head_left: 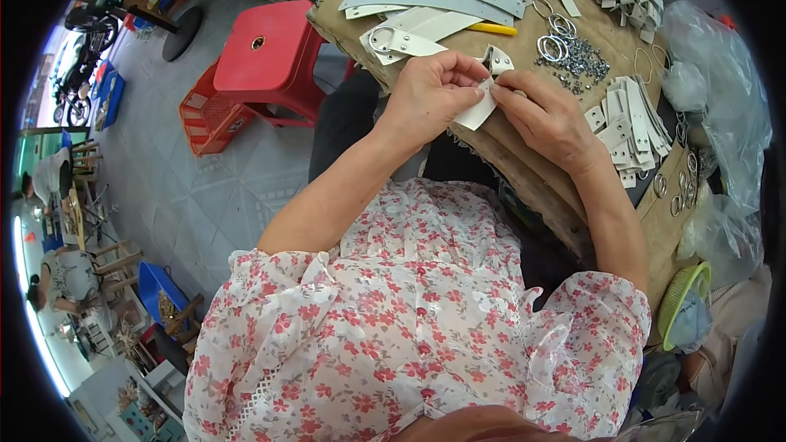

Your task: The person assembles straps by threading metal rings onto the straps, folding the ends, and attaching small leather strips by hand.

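Near the table's front edge, my left hand point(438, 94) pinches a cream strap point(476, 115) between thumb and fingers. My right hand point(548, 119) is closed at the same strap, its thumb and fingertips meeting close to the left ones. Whether a small fastener sits between the right fingertips is hidden. Part of the strap curls up behind the fingers, with dark metal studs on it. Just beyond my left hand lies another cream strap with a metal ring point(381, 38). A heap of small metal studs point(583, 61) is spread beyond my right hand, with metal rings point(553, 48) beside it.
Long pale straps point(442, 0) and a yellow tool handle point(493, 29) lie on the cloth-covered table point(372, 74). Short punched straps point(630, 127) are stacked at right, near plastic bags point(720, 82) and a green basket point(678, 304). A red stool point(266, 45) stands left; other people sit farther off.
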Demonstrator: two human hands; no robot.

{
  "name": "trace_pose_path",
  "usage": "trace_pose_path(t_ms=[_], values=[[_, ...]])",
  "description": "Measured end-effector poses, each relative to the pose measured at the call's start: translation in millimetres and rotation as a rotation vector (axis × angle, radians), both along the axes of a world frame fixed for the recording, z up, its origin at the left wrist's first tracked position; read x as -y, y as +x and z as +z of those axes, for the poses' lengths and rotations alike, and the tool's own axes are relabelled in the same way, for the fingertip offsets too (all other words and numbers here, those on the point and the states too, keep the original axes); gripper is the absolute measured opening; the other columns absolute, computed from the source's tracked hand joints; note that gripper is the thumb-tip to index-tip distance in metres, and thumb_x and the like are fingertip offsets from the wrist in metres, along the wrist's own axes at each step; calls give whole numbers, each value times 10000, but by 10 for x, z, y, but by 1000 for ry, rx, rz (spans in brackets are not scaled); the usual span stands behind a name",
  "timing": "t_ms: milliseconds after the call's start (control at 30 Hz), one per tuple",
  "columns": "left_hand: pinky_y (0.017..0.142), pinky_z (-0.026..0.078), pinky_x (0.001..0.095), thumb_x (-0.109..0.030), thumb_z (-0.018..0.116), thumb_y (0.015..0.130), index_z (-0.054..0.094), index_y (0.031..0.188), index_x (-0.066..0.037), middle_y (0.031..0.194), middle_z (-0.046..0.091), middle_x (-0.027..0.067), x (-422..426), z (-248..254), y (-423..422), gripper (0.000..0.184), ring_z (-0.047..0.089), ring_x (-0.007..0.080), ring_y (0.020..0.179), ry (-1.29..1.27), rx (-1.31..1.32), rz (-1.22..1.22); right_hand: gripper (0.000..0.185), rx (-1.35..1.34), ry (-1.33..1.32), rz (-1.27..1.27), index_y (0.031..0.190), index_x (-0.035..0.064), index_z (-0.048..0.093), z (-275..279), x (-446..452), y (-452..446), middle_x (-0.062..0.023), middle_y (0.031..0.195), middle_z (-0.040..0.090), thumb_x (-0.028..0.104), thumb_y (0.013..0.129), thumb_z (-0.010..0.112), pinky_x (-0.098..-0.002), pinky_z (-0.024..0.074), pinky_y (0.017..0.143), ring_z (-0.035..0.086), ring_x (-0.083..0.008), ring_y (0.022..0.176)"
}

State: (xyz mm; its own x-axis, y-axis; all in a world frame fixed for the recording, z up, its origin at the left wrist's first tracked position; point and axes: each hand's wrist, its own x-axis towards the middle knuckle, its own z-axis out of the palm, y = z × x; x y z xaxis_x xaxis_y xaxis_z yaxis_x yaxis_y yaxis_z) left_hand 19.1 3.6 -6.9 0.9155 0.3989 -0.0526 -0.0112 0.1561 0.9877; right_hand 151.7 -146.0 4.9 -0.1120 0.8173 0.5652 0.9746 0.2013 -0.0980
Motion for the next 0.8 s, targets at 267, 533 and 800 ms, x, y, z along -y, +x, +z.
trace_pose_path(t_ms=[267, 533, 800], values=[[684, 490, 192, -16, 636, 814, 632, 994, 37, 839, 639, 32, -99, 110, -111, 188, 581, 51, 737, -1, -70, -46, 211, -69, -1, -31, 928, 10, 644, 57, -49, -107, -109, 974, 625, -8, 722, 686, -325, 528, 675, 640, -252, 806], [639, 490, 251, -5, 550, 855, 632, 1002, 28, 750, 663, 34, -179, 144, -170, 172, 605, 73, 703, 87, -14, -130, 256, -119, 15, -57, 945, 11, 631, 64, -88, -218, -111, 974, 626, -1, 699, 702, -327, 528, 674, 641, -257, 808], [662, 521, 343, -47, 637, 783, 656, 873, -32, 869, 643, 82, -239, 131, -214, 94, 637, 271, 724, 974, 178, 46, 235, -142, -4, -68, 955, 4, 629, 91, -121, -253, -117, 970, 625, -26, 728, 680, -331, 524, 672, 640, -272, 807]])
